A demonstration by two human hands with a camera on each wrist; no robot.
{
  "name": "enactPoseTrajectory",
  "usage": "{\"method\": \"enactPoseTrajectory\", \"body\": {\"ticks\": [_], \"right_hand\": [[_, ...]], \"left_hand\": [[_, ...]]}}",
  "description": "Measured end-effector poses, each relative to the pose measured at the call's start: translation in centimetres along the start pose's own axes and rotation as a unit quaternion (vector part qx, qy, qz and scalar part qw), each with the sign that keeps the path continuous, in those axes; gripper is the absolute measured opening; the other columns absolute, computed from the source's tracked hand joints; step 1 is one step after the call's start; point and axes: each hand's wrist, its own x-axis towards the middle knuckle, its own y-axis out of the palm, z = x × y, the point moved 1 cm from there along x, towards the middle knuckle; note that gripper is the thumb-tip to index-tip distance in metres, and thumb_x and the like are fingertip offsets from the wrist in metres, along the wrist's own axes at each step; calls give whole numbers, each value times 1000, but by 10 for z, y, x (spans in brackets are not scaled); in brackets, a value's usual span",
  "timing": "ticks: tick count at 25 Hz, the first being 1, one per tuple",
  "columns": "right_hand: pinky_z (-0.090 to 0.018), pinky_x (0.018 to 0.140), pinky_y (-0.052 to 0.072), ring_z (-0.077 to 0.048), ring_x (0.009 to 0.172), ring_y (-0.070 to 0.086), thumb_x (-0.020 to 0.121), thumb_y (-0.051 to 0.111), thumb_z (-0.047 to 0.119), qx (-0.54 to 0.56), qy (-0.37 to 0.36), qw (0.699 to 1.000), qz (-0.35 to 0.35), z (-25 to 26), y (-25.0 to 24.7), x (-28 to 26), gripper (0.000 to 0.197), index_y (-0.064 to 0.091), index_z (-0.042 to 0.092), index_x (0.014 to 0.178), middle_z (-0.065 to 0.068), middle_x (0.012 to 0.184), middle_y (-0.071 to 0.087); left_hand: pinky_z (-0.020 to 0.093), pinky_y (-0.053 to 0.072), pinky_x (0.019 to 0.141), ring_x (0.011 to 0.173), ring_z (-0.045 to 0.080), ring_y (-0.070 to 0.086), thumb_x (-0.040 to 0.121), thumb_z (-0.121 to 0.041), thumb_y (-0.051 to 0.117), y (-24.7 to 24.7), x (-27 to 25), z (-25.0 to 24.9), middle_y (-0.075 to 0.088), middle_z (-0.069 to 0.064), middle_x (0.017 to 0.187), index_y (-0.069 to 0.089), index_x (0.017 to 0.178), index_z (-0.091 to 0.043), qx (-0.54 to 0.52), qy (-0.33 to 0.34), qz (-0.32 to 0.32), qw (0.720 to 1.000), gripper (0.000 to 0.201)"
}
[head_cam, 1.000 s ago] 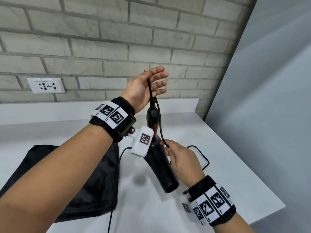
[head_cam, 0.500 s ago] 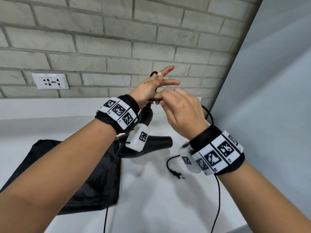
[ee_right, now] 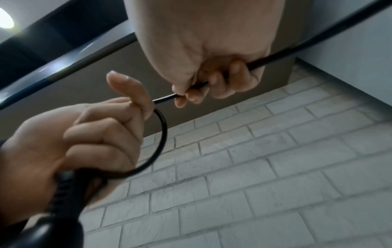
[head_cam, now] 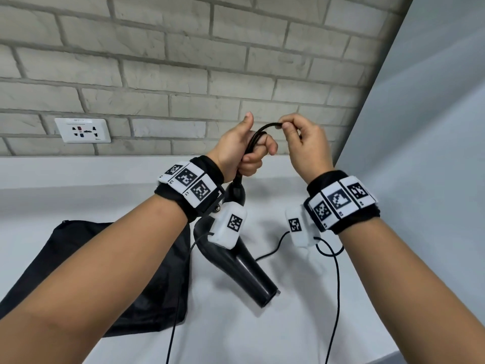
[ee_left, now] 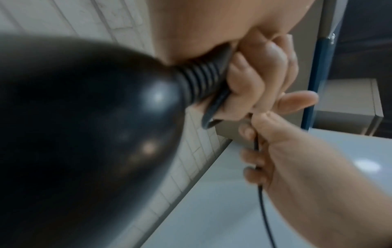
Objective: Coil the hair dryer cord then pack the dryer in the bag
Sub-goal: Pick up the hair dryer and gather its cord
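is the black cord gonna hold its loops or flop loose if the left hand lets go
Probably flops: the cord bends in a soft arc between the left hand and right hand. The slack hangs limp toward the counter, so the loops likely spring open.

Bare white counter (head_cam: 301,324) lies open near and right of the hanging hair dryer (head_cam: 244,269), crossed only by loose cord (head_cam: 337,285), while the black bag (head_cam: 118,279) fills the left and the brick wall (head_cam: 183,74) closes the far side.
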Motion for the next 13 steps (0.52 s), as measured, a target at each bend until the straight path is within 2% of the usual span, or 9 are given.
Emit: {"method": "enactPoseTrajectory", "body": {"ticks": [2, 3, 5, 6, 7, 9, 11, 13], "right_hand": [[-40, 67, 47, -22, 66, 54, 88, 39, 33, 27, -4, 1000, 2, -12, 3, -13, 23, 61, 25, 88, -1, 70, 61], [-36, 62, 46, -20, 60, 50, 89, 39, 32, 36, -11, 999, 6, -16, 5, -19, 24, 60, 23, 89, 0, 63, 55], [-23, 57, 39, -5, 53, 44, 91, 37, 27, 61, -23, 998, 10, -19, 9, -30, 24, 59, 19, 93, 8, 56, 44], [-17, 56, 36, -2, 52, 43, 91, 36, 25, 74, -23, 997, 13, -20, 12, -34, 25, 59, 17, 96, 9, 56, 41], [-14, 55, 34, -1, 52, 42, 92, 35, 24, 84, -19, 996, 17, -22, 14, -38, 25, 58, 17, 96, 9, 56, 40], [-17, 54, 33, -3, 51, 40, 91, 34, 27, 81, 2, 996, 29, -29, 17, -49, 20, 53, 23, 87, 8, 55, 39], [-20, 53, 31, -6, 51, 37, 89, 33, 30, 65, 26, 996, 51, -35, 21, -62, 20, 48, 21, 81, 8, 55, 38], [-26, 53, 32, -10, 50, 35, 88, 32, 31, 37, 36, 996, 79, -42, 21, -74, 24, 50, 17, 84, 6, 54, 37]], "left_hand": [[12, 9, 38, 24, 0, 15, 98, -44, 3, 2, -1, -2, 25, -11, 29, 50, 64, -8, -31, -3, 2, 1000, 68], [11, 9, 37, 23, 0, 15, 99, -39, 7, 4, -2, -2, 25, -12, 29, 51, 60, -10, -44, -6, 3, 999, 65], [11, 9, 36, 22, 0, 15, 99, -32, 13, 6, -4, -1, 24, -12, 28, 55, 50, -15, -63, -8, 13, 998, 67], [11, 8, 37, 22, 0, 16, 98, -31, 14, 8, -5, -2, 24, -12, 28, 55, 50, -15, -68, -9, 19, 997, 65], [11, 7, 37, 22, -1, 16, 98, -30, 14, 9, -5, -3, 25, -12, 28, 53, 55, -12, -74, -9, 21, 997, 61], [12, 7, 37, 22, -1, 17, 98, -28, 13, 14, -4, -6, 26, -12, 28, 49, 67, -8, -90, 1, 17, 996, 51], [13, 7, 36, 22, -1, 19, 97, -27, 12, 15, -4, -10, 28, -11, 31, 53, 80, -7, -114, 15, 5, 993, 49], [15, 8, 35, 23, 0, 21, 95, -26, 11, 14, -2, -11, 31, -10, 34, 57, 98, -6, -140, 23, 12, 990, 51]]}}
